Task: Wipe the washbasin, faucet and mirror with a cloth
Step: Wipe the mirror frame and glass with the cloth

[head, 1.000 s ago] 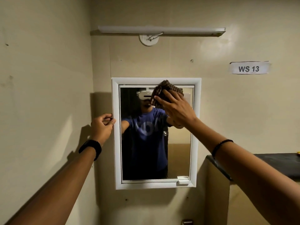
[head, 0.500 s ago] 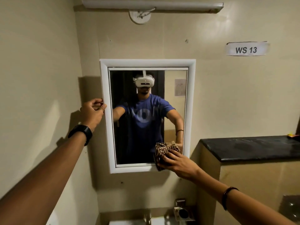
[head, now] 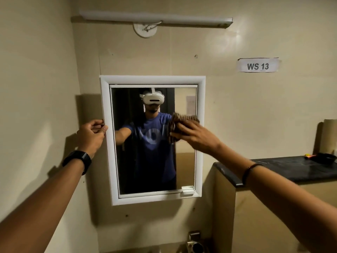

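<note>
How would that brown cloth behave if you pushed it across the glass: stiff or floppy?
Probably floppy: the cloth is bunched into folds under the right hand, so it seems to take whatever shape it is pressed into. It is likely light, since spread fingers alone hold it against the mirror. It would probably slide easily on the smooth glass.

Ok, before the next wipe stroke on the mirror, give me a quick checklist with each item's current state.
1. Cloth under the right hand, pressed against the mirror glass: ok.
2. Left hand steadying the white frame at its left edge: ok.
3. Lower glass free of obstructions: ok, apart from a small white clip at the bottom right corner.
4. Glass already clean: cannot tell.
5. Faucet and washbasin in view for the later steps: not ok; only a metal fitting shows at the bottom edge.
</note>
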